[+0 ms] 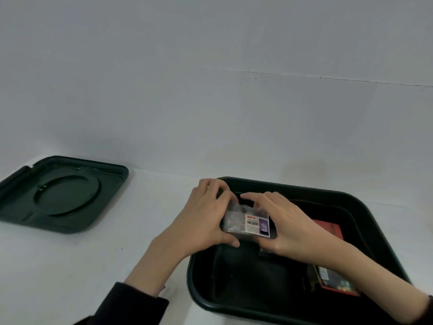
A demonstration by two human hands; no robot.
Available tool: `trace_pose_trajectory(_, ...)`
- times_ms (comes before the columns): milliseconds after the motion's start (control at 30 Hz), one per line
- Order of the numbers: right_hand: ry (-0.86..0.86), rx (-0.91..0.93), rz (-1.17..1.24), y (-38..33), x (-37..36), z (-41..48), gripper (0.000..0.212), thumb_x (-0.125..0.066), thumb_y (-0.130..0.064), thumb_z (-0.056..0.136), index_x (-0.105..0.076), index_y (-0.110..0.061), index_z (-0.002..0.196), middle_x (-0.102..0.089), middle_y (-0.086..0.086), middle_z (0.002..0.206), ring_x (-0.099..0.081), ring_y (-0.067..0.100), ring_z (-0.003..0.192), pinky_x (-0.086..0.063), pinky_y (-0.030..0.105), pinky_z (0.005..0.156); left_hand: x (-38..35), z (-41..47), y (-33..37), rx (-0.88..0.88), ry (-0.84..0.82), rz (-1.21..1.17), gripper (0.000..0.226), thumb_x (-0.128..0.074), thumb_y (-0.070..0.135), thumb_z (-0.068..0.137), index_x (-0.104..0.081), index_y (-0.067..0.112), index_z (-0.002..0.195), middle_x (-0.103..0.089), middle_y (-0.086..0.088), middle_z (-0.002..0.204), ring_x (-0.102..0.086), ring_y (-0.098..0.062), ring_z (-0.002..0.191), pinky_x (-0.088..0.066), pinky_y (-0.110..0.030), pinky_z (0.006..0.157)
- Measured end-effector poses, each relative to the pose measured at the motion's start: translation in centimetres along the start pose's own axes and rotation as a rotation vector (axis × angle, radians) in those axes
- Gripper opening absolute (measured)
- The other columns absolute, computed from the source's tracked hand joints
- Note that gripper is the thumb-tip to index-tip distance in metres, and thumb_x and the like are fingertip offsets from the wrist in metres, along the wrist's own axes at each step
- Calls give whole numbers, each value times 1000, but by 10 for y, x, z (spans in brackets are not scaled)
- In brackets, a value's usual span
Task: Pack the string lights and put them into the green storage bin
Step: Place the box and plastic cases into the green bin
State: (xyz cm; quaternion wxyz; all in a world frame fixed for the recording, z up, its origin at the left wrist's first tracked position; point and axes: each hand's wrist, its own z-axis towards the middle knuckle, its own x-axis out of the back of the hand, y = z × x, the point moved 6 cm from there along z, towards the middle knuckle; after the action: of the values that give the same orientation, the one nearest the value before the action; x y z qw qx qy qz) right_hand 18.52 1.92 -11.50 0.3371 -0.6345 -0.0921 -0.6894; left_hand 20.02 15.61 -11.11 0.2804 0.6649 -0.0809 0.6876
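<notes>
One view only, head-worn wide-angle camera, looking forward and down from the near side of a white table, close above the green bin at lower right, lid at left, grey wall filling the upper half

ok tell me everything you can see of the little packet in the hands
The packet is small, flat and rectangular, seemingly of clear, crinkled plastic. A white label with red lettering, a barcode and a purple picture covers its right half. The greyish contents are too blurred to make out. It is held roughly level over the open green storage bin, near the far left corner. The left hand grips its left end and the right hand grips its right end.
</notes>
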Motion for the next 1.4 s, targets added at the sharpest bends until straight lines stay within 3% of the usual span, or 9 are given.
trace_pose_trajectory(233, -274, -91, -101, 15, -59, 26, 57, -63, -25, 81, -39, -24, 131, -50, 4, 111, -47, 20, 104, -41, 28, 86, 36, -30, -45, 225, 307, -403, 44, -61, 41, 85, -47, 38, 126, -43, 15, 132, -28, -4, 124, -25, -20, 99)
trace_pose_trajectory(667, -340, -75, -427, 12, -81, 27, 67, -58, -34, 84, -24, -22, 141, -43, 7, 127, -45, 25, 115, -37, 33, 90, 7, -124, -114, 496, 201, -383, 27, -60, 47, 82, -49, 51, 107, -52, 16, 125, -43, -9, 120, -38, -36, 104)
trace_pose_trajectory(833, -339, -27, -594, -1, -71, 28, 80, -86, -53, 35, -67, -15, 102, -63, 15, 94, -63, 31, 80, -51, 42, 59, 4, -144, -121, 555, 205, -425, 25, -60, 47, 82, -50, 51, 105, -51, 18, 124, -43, -8, 120, -38, -37, 104)
trace_pose_trajectory(867, -382, -50, -579, -6, -68, 30, 77, -84, -55, 42, -65, -16, 106, -62, 15, 99, -62, 31, 87, -50, 42, 64, 4, -150, -123, 567, 200, -425, 25, -60, 47, 82, -50, 52, 104, -51, 19, 124, -43, -7, 120, -38, -36, 104)
trace_pose_trajectory(967, -98, -113, -351, -25, -28, 45, 41, -58, -44, 83, -52, -24, 118, -52, 1, 114, -55, 23, 105, -43, 34, 77, 1, -168, -126, 607, 159, -419, 30, -60, 46, 83, -46, 51, 109, -48, 18, 125, -39, -8, 121, -36, -33, 104)
trace_pose_trajectory(1100, 418, 98, 18, -92, 32, 69, 20, -61, -24, 85, -60, -18, 104, -52, -7, 89, -48, 4, 68, -40, 26, 60, -14, -194, -131, 682, 45, -348, 57, -65, 49, 80, -41, 37, 131, -41, 12, 139, -27, -13, 132, -27, -30, 108)
trace_pose_trajectory(1200, 6, 238, -47, -145, -6, 95, 42, -57, -38, 87, -46, -26, 126, -50, -1, 112, -50, 16, 101, -43, 35, 82, -43, -207, -132, 687, -206, -234, 110, -57, 85, 52, -19, 39, 144, -19, 7, 154, -10, -19, 141, -17, -33, 113)
trace_pose_trajectory(1300, -674, 269, -304, -168, -84, 97, 80, -66, -45, 81, -18, -35, 145, -35, 5, 138, -46, 27, 118, -37, 37, 90, -66, -219, -125, 630, -404, -183, 114, -67, 70, 59, 5, 48, 143, 13, 5, 157, 10, -23, 144, -9, -41, 116)
trace_pose_trajectory(1400, -928, 237, -427, -172, -130, 96, 103, -73, -52, 73, -5, -36, 149, -29, 9, 145, -43, 31, 124, -40, 40, 97, -69, -228, -122, 630, -260, -199, 108, -69, 61, 64, 1, 46, 144, -10, 6, 153, -12, -19, 138, -23, -34, 112)
